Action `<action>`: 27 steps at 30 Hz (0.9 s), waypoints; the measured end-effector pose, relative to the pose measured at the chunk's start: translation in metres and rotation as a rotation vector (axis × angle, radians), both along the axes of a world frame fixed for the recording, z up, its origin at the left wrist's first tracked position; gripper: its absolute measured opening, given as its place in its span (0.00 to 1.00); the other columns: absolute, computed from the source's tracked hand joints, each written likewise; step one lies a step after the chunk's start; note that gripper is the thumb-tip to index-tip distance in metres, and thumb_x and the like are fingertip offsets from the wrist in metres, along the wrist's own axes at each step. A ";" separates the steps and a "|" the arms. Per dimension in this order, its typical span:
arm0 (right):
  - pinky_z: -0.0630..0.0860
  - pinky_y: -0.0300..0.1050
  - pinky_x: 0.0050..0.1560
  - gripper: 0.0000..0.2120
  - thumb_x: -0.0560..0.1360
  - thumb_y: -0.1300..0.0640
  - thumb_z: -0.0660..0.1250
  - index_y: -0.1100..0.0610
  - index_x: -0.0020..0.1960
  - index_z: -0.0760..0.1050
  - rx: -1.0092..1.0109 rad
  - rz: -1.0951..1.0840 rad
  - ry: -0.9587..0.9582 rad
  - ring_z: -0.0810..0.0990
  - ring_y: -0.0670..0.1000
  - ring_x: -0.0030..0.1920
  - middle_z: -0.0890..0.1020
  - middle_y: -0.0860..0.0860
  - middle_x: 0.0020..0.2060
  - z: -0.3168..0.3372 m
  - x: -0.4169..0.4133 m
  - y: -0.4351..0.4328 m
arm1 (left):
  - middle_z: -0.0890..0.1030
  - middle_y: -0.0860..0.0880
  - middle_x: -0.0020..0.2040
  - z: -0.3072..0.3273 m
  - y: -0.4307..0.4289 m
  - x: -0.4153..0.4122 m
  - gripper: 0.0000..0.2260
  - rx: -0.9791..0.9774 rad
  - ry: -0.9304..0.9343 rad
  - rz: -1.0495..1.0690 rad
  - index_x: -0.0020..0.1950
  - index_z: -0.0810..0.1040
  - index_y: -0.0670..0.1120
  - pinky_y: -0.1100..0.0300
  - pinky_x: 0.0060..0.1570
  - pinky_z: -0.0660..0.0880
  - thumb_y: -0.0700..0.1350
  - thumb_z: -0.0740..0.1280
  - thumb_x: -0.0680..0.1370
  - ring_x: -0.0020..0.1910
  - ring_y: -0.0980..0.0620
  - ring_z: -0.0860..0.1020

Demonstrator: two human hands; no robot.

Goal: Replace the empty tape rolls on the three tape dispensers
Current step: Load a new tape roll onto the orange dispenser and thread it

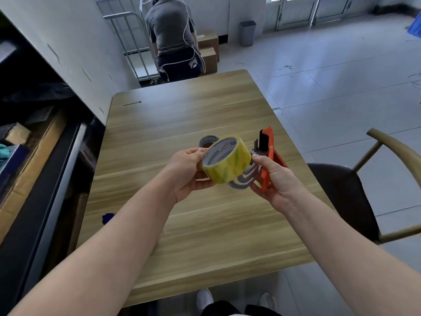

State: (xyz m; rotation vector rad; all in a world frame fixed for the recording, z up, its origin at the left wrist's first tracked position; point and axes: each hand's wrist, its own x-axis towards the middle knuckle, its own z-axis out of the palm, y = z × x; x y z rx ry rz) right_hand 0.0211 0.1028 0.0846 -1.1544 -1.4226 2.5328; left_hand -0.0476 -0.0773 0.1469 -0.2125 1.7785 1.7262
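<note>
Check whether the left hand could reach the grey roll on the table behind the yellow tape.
Probably not right now: the left hand is gripping the yellow tape, which hangs just in front of the grey roll. Nothing else blocks it.

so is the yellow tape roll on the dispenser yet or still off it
Off. The left hand holds the yellow tape roll beside the orange dispenser in the right hand, with its grey hub bare.

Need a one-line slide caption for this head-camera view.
Left hand brings a yellow tape roll toward the orange dispenser gripped by the right hand, above a wooden table.
</note>
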 end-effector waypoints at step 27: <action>0.73 0.33 0.35 0.28 0.72 0.56 0.74 0.55 0.67 0.66 0.372 -0.068 0.163 0.79 0.45 0.43 0.79 0.47 0.48 0.021 0.016 -0.020 | 0.77 0.42 0.60 -0.014 0.026 0.021 0.14 -0.129 0.139 0.099 0.61 0.67 0.48 0.39 0.57 0.77 0.54 0.63 0.80 0.56 0.42 0.79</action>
